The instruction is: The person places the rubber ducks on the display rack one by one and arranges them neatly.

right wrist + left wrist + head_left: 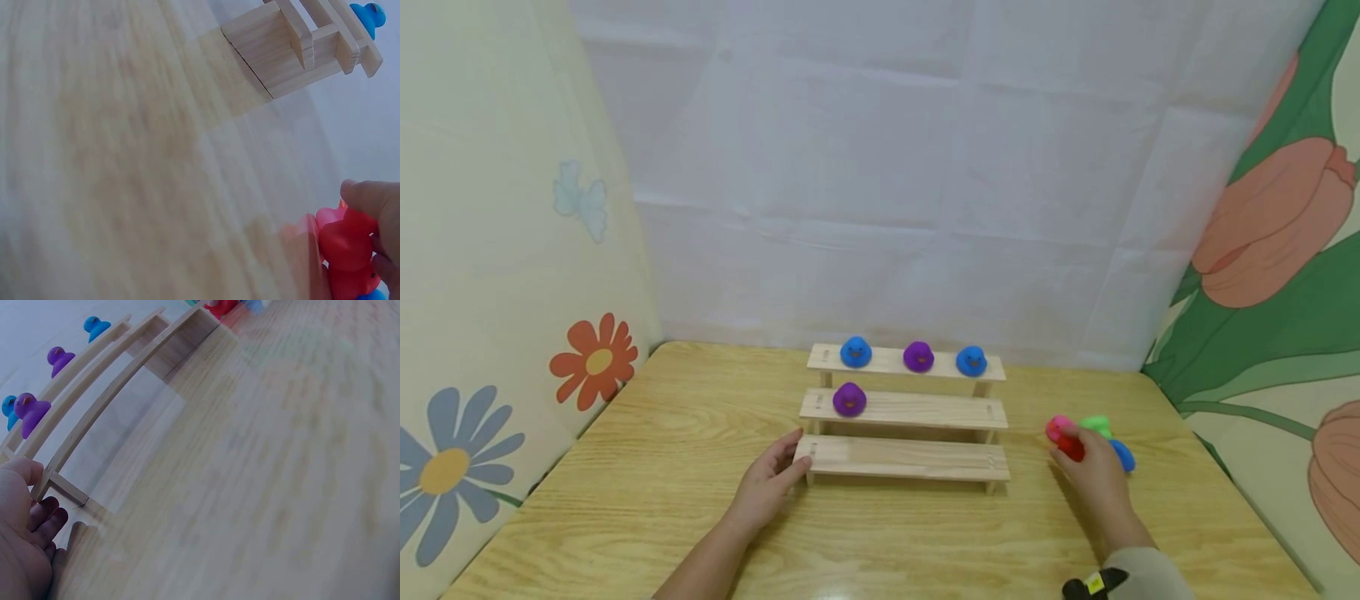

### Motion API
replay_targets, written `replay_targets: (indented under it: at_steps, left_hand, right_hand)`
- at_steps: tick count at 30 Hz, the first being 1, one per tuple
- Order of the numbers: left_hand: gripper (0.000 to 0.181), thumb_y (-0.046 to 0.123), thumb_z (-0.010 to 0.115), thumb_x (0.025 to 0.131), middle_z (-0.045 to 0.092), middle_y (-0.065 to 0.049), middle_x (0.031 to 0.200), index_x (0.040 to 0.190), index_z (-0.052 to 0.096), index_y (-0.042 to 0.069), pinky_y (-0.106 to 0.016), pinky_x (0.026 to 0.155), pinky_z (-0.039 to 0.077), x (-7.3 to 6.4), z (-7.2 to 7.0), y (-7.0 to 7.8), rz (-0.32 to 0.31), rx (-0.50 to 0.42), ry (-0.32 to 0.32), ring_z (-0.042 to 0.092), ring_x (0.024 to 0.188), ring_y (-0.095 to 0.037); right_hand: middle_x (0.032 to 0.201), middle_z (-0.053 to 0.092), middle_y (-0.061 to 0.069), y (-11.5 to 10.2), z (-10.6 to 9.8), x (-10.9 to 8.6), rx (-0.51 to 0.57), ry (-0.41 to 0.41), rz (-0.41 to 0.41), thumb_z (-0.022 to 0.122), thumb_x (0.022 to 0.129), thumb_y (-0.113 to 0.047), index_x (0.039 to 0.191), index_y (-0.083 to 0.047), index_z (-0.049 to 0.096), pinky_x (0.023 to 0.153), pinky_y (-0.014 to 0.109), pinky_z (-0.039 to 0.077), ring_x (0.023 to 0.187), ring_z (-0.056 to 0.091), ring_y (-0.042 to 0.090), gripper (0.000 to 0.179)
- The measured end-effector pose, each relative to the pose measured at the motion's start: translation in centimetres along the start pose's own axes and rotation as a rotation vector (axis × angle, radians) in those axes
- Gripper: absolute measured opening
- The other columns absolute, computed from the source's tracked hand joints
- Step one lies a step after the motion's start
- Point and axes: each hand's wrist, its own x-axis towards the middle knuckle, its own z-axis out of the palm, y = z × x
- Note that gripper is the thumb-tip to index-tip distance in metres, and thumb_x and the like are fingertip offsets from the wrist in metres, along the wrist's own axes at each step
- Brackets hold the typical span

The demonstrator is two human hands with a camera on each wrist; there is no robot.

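Observation:
A three-tier wooden stand is on the table. My left hand holds the left end of its lowest tier, thumb at the front edge; the left wrist view shows the fingers curled beside the end. On the top tier sit a blue rubber duck, a purple duck and another blue duck. A purple duck is on the middle tier's left. My right hand pinches a red duck right of the stand, partly covering it.
Around the right hand lie a pink duck, a green toy and a blue toy. The wood-grain table meets a white cloth behind. Flower-patterned panels flank it.

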Motion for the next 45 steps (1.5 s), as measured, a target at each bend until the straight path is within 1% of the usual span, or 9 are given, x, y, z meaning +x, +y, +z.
replay_targets:
  at_steps: [7,10,16,23,28,31,39,42,45]
  left_hand:
    - [0.056,0.022,0.058,0.099,0.058,-0.021,0.134,0.148,0.039,0.001,-0.030,0.099,0.043,0.01,-0.07,0.05,-0.008,-0.018,0.008,0.054,0.124,-0.031]
    - [0.056,0.022,0.058,0.099,0.058,-0.021,0.134,0.147,0.039,0.001,-0.026,0.097,0.043,0.07,-0.06,0.01,-0.005,-0.020,0.010,0.054,0.123,-0.031]
    - [0.056,0.022,0.059,0.099,0.058,-0.021,0.134,0.147,0.039,0.001,-0.027,0.098,0.042,0.21,-0.03,-0.14,0.001,-0.018,0.012,0.054,0.124,-0.031]
    - [0.056,0.022,0.059,0.099,0.058,-0.020,0.135,0.148,0.039,0.002,-0.024,0.096,0.042,0.09,-0.05,0.04,-0.005,-0.025,0.009,0.054,0.124,-0.031]
    - [0.056,0.022,0.059,0.099,0.058,-0.021,0.134,0.147,0.039,0.001,-0.032,0.100,0.043,0.02,-0.02,0.06,-0.007,-0.020,0.010,0.054,0.124,-0.031]
    - [0.056,0.022,0.059,0.098,0.059,-0.020,0.133,0.147,0.040,0.002,-0.036,0.102,0.043,0.14,0.06,-0.04,-0.012,-0.015,0.018,0.054,0.123,-0.031]
    - [0.056,0.022,0.059,0.098,0.059,-0.019,0.133,0.147,0.040,0.004,-0.035,0.102,0.043,0.28,0.15,-0.19,-0.014,-0.019,0.026,0.054,0.123,-0.030]
    - [0.056,0.022,0.059,0.098,0.059,-0.020,0.133,0.147,0.040,0.002,-0.039,0.103,0.043,0.17,0.13,-0.15,-0.006,-0.016,0.030,0.054,0.123,-0.031]
    - [0.056,0.022,0.059,0.098,0.059,-0.020,0.133,0.147,0.040,0.002,-0.038,0.103,0.043,0.10,0.11,-0.11,-0.006,-0.011,0.035,0.055,0.122,-0.030]
  right_hand:
    - [0.126,0.058,0.030,-0.12,-0.01,0.08,-0.002,0.011,-0.026,0.069,0.090,-0.015,0.121,0.007,0.060,0.097,0.056,0.045,0.116,0.055,0.043,0.039]
    - [0.126,0.058,0.030,-0.10,-0.06,0.08,0.011,0.006,-0.015,0.067,0.091,-0.014,0.120,0.006,0.060,0.097,0.056,0.045,0.116,0.055,0.043,0.036]
    - [0.129,0.056,0.028,0.09,-0.04,0.10,0.030,-0.004,0.016,0.063,0.093,-0.012,0.121,0.005,0.059,0.100,0.056,0.044,0.120,0.052,0.042,0.033]
    - [0.132,0.055,0.027,-0.10,0.12,0.02,0.113,-0.082,0.075,0.058,0.096,-0.014,0.128,-0.001,0.055,0.104,0.058,0.040,0.124,0.049,0.043,0.035]
    - [0.140,0.049,0.027,-0.18,0.32,-0.25,0.180,-0.131,0.124,0.055,0.098,-0.016,0.134,-0.005,0.051,0.107,0.058,0.038,0.130,0.044,0.043,0.038]
    - [0.144,0.047,0.026,-0.13,0.42,-0.39,0.205,-0.138,0.127,0.053,0.098,-0.016,0.136,-0.006,0.049,0.109,0.058,0.036,0.134,0.041,0.043,0.040]
    - [0.145,0.046,0.024,0.05,0.53,-0.71,0.244,-0.143,0.107,0.047,0.098,-0.012,0.140,-0.005,0.048,0.110,0.056,0.036,0.136,0.040,0.041,0.042]
    - [0.148,0.044,0.023,0.11,0.55,-0.72,0.245,-0.140,0.111,0.049,0.098,-0.015,0.140,-0.006,0.047,0.113,0.056,0.032,0.139,0.036,0.041,0.043]
    - [0.148,0.045,0.023,0.18,0.58,-0.70,0.226,-0.118,0.118,0.056,0.098,-0.022,0.137,-0.006,0.051,0.114,0.056,0.029,0.140,0.036,0.042,0.042]
